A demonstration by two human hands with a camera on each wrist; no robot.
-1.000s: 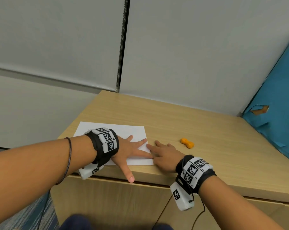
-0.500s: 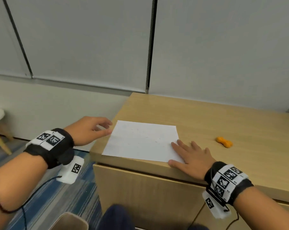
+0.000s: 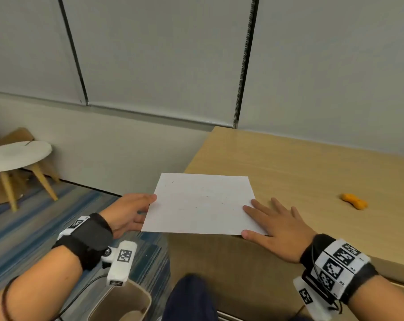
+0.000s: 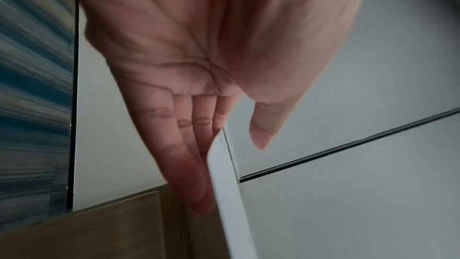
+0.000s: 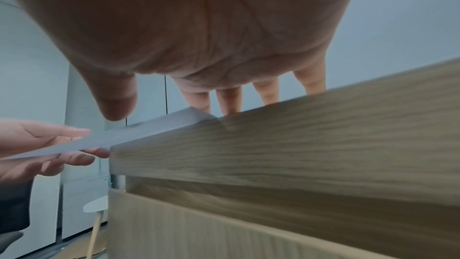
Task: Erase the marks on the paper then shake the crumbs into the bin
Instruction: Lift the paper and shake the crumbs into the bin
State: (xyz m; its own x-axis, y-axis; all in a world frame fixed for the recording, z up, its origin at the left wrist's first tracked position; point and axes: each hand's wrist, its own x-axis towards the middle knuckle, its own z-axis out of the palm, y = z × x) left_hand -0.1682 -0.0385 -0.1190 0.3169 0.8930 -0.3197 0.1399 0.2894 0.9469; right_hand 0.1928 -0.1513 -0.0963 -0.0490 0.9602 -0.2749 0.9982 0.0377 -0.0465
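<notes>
Off the desk point(image 3: 289, 163), paper point(image 3: 201, 205) between both hands.

Right hand point(image 5: 199, 36) flat over the desk point(image 5: 311, 135) front edge, fingers point(image 5: 229, 99) straight, thumb hanging past the edge. Paper point(image 5: 119, 137) overhangs the desk's left corner; left hand point(image 5: 42, 149) pinches its free end. Small round table point(image 5: 95, 206) low behind.

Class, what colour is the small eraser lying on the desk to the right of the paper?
Orange. The eraser shows best in the head view.
</notes>
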